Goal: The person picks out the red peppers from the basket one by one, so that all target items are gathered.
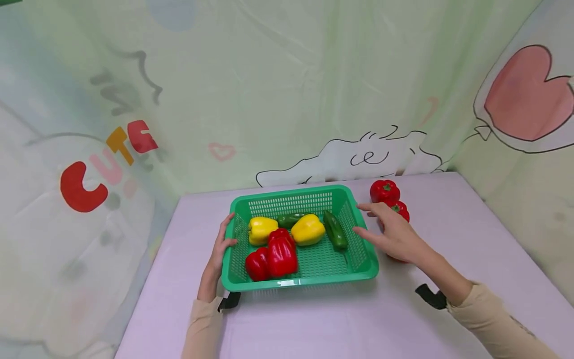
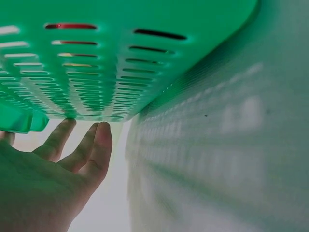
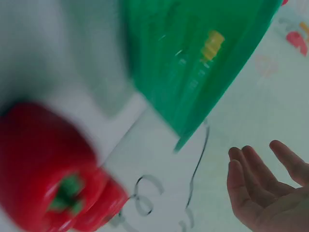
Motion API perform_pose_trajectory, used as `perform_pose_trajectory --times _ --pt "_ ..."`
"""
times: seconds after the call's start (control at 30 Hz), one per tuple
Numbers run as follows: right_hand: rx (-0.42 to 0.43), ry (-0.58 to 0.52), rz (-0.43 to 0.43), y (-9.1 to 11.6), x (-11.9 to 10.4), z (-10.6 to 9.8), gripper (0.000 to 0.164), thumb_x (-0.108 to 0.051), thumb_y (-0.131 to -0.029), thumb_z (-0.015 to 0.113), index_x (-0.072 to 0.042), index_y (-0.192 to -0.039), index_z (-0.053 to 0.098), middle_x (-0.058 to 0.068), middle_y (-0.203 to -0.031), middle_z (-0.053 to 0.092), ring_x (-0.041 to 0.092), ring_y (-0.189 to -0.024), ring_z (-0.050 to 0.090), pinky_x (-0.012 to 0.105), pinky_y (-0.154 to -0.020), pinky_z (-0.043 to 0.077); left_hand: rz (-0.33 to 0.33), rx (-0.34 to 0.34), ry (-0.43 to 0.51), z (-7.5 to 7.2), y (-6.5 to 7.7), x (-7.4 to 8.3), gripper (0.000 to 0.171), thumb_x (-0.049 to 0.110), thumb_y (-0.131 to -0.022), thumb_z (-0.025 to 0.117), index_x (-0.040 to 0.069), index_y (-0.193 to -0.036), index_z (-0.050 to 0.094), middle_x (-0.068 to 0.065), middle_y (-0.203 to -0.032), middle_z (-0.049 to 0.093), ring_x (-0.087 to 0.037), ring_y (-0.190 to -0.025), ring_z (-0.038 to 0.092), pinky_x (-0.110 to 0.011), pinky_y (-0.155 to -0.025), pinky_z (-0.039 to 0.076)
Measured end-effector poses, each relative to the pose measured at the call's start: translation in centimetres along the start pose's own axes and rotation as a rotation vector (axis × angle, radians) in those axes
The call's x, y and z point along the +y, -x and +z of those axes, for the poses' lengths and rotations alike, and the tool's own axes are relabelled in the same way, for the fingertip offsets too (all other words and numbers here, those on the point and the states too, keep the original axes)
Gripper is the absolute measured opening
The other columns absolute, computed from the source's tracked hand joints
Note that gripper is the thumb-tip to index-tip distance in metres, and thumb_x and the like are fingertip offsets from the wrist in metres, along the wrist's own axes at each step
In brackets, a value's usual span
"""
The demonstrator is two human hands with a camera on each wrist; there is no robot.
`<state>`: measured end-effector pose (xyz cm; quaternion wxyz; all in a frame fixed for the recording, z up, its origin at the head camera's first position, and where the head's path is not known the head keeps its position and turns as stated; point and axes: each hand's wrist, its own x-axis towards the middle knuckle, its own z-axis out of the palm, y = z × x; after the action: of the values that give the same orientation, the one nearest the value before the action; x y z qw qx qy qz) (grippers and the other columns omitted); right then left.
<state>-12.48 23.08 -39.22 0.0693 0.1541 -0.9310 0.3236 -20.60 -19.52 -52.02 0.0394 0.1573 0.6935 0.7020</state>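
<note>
A green plastic basket holds two yellow bell peppers, two red bell peppers and two long green peppers. My left hand is at the basket's left side, thumb and a fingertip over the rim. Its other fingers extend fairly straight along the outer wall. Beside the right rim, my right hand has its fingers spread, the thumb and fingertips overlapping the rim in the head view. The right wrist view shows these fingers loosely extended with nothing between them.
Red bell peppers stand right of the basket, partly behind my right hand; a bit of red shows below that hand too. A pale lilac cloth covers the table. Printed curtains hang behind the table's back edge and along its sides.
</note>
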Motion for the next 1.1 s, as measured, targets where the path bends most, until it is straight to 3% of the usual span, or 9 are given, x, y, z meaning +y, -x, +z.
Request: perform_pose_trajectory --times 0.13,0.3,0.47,0.83,1.1 --pt "-0.060 -0.058 0.027 -1.5 -2.9 3.1 0.059 -0.035 -0.089 0.069 -0.005 -0.138 0.052 0.017 -0.132 0.056 0.034 -0.110 0.058 0.050 -0.083 0.055 -0.014 0.007 0.006 -0.4 0.0 -0.2 0.075 0.002 -0.087 0.036 0.017 -0.157 0.016 -0.017 -0.161 0.013 -0.048 -0.136 0.028 -0.065 -0.101 0.035" --pt "-0.149 -0.030 0.086 -2.0 -7.1 8.1 0.063 -0.047 -0.090 0.063 -0.006 -0.137 0.054 0.013 -0.129 0.058 0.028 -0.104 0.059 0.047 -0.083 0.054 -0.017 -0.001 0.022 -0.6 0.1 -0.4 0.075 0.000 -0.087 0.035 0.016 -0.157 0.014 -0.018 -0.161 0.012 -0.047 -0.137 0.028 -0.062 -0.101 0.036" --pt "-0.191 -0.026 0.114 -2.9 -9.3 11.3 0.069 -0.049 -0.086 0.065 -0.004 -0.137 0.053 0.015 -0.125 0.058 0.027 -0.094 0.061 0.044 -0.075 0.056 -0.015 0.006 0.026 -0.4 0.0 -0.4 0.074 0.002 -0.087 0.037 0.017 -0.157 0.016 -0.017 -0.161 0.014 -0.047 -0.137 0.029 -0.062 -0.101 0.037" --pt "-0.294 -0.152 0.106 -4.2 -9.2 12.4 0.069 -0.034 -0.079 0.078 -0.003 -0.134 0.051 0.006 -0.112 0.065 0.023 -0.099 0.060 0.038 -0.072 0.058 -0.014 -0.003 0.012 0.3 -1.0 -0.3 0.075 0.003 -0.088 0.039 0.018 -0.157 0.017 -0.020 -0.160 0.017 -0.048 -0.134 0.034 -0.059 -0.097 0.044" --pt "-0.369 -0.183 0.100 -4.1 -8.8 12.9 0.082 -0.031 -0.071 0.086 -0.005 -0.138 0.046 0.006 -0.115 0.062 0.024 -0.103 0.057 0.038 -0.072 0.058 -0.019 0.006 0.011 -0.1 -0.4 -0.2 0.076 0.003 -0.086 0.038 0.017 -0.157 0.017 -0.018 -0.160 0.015 -0.048 -0.135 0.031 -0.063 -0.100 0.038"
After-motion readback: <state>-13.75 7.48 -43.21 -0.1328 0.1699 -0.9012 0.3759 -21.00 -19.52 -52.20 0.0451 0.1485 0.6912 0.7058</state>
